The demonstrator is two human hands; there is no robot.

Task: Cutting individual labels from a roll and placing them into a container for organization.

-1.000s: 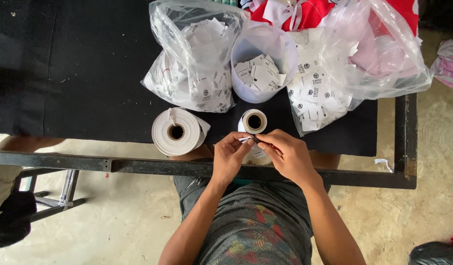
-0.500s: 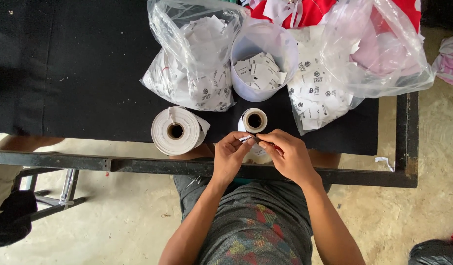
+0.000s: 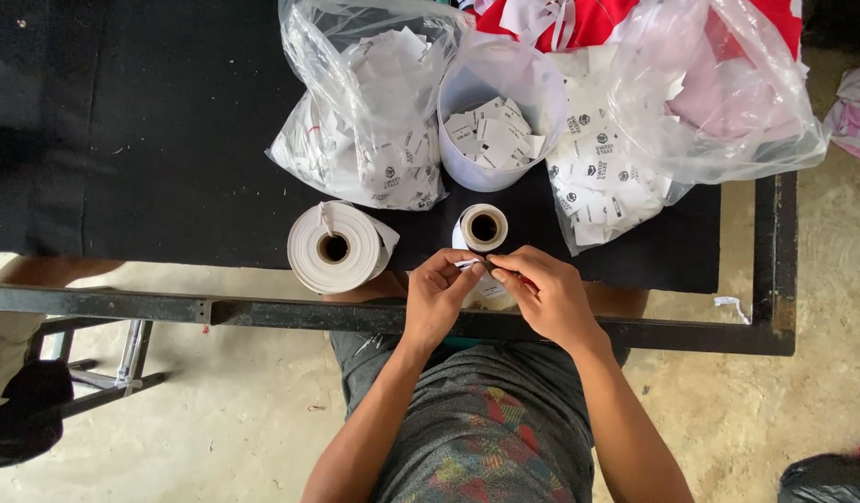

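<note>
Single head-worn view, looking straight down from above.

Aimed down over the wearer's own torso and forearms at the near edge of a black table (image 3: 150, 140); far side of the table toward the top of frame, concrete floor (image 3: 216, 419) along the bottom and right; close enough to fill the middle with both hands, left hand (image 3: 436, 296) and right hand (image 3: 547, 296), meeting just below centre; no second view, so no shared ground.
</note>
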